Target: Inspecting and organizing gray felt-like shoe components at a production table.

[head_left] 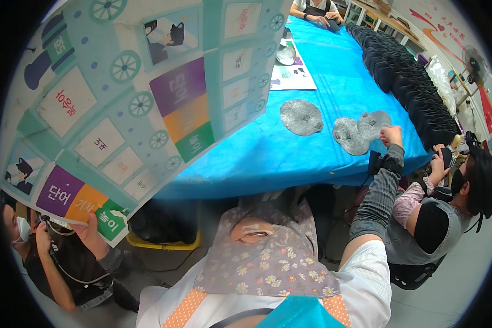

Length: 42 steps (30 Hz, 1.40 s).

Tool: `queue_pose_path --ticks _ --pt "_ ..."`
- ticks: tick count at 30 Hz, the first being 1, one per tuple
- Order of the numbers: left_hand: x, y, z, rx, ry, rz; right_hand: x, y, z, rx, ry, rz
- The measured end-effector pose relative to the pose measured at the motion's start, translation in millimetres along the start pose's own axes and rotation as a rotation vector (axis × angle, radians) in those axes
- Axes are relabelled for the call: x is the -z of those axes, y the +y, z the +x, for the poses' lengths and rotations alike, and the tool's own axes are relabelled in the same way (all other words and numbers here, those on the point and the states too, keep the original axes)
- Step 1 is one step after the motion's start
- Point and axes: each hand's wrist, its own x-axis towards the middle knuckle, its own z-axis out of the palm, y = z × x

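Note:
A large printed sheet (112, 131), pale teal with coloured blocks and small pictures, rises over the left of the table. My left hand (93, 236) is closed on its lower edge, the thumb lying over the printed side. Farther right, three speckled grey rounded pieces lie on the blue table cover: a grey piece by itself (302, 117), a grey piece nearer me (351, 136), and a grey piece overlapping it (374, 121). With its fingers closed at the right edge of that last one is my right hand (391, 135); whether it grips the piece cannot be made out.
The blue cover (333, 54) drapes over the table. A long row of overlapping black pieces (399, 76) lines its right side. A silvery round object (285, 54) sits on another printed sheet (298, 79). Co-workers are at left, far end and close right. A yellow-rimmed bin (164, 245) stands below.

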Motion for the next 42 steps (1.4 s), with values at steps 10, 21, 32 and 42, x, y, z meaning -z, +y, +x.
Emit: queue_pose_path --ticks 10,21,32,42 --pt "0 0 5 -0.020 -0.019 -0.003 -5 -15 -61 0.347 0.636 -0.142" --pt "-12 10 12 0.115 -0.221 -0.163 -124 -119 -210 0.851 -0.564 0.480" --pt "-31 0 38 0.607 -0.407 -0.708 -111 -59 -205 0.732 -0.865 0.961" --pt "-4 -120 148 0.692 0.072 -0.778 -112 -25 -211 0.512 -0.538 1.074"
